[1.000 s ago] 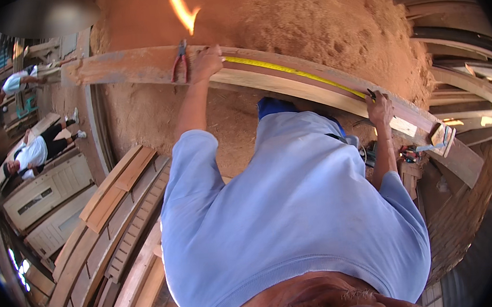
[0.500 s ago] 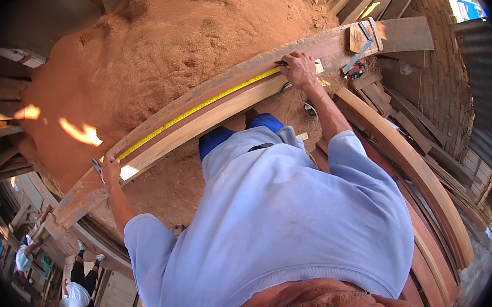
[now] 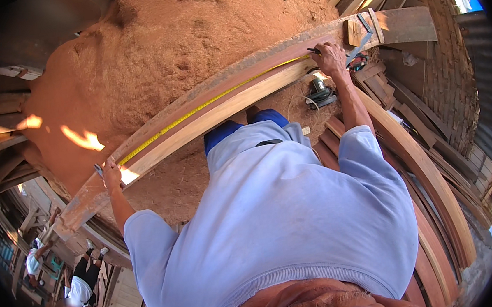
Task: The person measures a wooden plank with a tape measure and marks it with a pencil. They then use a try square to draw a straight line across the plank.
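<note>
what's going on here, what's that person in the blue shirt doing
The person has a yellow tape measure laid along a long timber. The left hand is at one end of the tape; the right hand is near the other, with a slim dark object at its fingers. A corded power tool sits on the ground nearby, not in hand.

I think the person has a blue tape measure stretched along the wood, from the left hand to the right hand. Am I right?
Almost! The tape measure is yellow, not blue; the head view shows it. It does stretch along the wood, from the left hand to the right hand.
</note>
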A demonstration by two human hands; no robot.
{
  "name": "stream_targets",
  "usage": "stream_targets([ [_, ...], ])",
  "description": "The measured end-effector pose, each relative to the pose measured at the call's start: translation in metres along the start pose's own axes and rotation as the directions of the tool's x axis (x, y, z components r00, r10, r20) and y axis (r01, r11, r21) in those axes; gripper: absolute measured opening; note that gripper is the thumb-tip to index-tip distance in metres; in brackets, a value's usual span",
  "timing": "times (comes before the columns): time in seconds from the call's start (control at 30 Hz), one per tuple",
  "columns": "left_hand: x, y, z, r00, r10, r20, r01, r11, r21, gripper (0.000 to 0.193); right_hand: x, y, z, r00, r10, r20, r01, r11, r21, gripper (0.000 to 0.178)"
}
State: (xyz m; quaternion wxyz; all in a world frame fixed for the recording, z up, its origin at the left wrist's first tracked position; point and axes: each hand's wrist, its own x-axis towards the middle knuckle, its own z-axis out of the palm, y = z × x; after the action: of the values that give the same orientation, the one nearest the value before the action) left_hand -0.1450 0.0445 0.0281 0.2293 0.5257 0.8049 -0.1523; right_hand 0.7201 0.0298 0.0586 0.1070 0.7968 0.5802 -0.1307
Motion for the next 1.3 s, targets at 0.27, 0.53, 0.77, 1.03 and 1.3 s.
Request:
stream_targets([
  [0.27,0.008,-0.006,0.008,0.998,0.059,-0.028,-0.058,0.998,0.022,0.018,0.023,-0.011,-0.018,0.987,-0.039,0.158,0.059,0.991,-0.124,0.035],
  [0.53,0.012,-0.008,0.009,0.999,0.035,0.019,-0.037,0.995,0.094,0.022,0.026,-0.008,-0.012,0.979,-0.056,0.197,0.087,0.984,-0.155,0.035],
  [0.77,0.003,0.005,0.003,1.0,0.015,0.027,-0.018,0.994,0.104,0.015,0.008,-0.005,-0.003,0.996,-0.061,0.067,0.07,0.987,-0.143,0.037],
  [1.03,0.013,-0.011,0.009,0.999,0.004,0.032,-0.009,0.988,0.155,0.017,0.011,-0.006,-0.005,0.996,-0.046,0.072,0.056,0.988,-0.142,0.037],
  [1.3,0.025,-0.079,0.03,0.897,0.403,-0.183,-0.368,0.909,0.197,0.037,0.028,-0.019,-0.008,0.978,-0.043,0.203,0.087,0.973,-0.212,0.037],
])
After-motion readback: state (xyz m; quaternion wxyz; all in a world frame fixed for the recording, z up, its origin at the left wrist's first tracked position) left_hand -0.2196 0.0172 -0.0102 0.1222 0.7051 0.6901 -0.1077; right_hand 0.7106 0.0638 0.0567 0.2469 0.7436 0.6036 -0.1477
